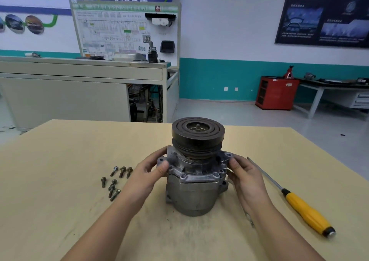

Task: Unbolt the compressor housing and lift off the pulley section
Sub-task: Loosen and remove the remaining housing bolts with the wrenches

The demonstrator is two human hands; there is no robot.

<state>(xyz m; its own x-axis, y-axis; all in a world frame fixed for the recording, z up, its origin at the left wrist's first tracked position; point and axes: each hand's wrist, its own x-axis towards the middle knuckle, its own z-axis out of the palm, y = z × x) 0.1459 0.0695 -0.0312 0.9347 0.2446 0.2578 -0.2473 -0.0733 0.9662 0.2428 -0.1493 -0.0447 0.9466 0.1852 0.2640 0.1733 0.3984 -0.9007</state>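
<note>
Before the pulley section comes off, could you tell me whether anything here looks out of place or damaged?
Nothing stands out. The compressor stands upright, left hand and right hand hold its flange, loose bolts lie left of it, the screwdriver flat on its right.

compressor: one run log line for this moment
stage: pre-lift | bolts: loose on table, left of compressor housing | left hand, right hand: grip pulley section flange | screwdriver: lying right

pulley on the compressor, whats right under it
The pulley sits on the flanged housing section, gripped by the left hand and right hand. Its bolt holes look empty. The inner parts are covered.
</note>
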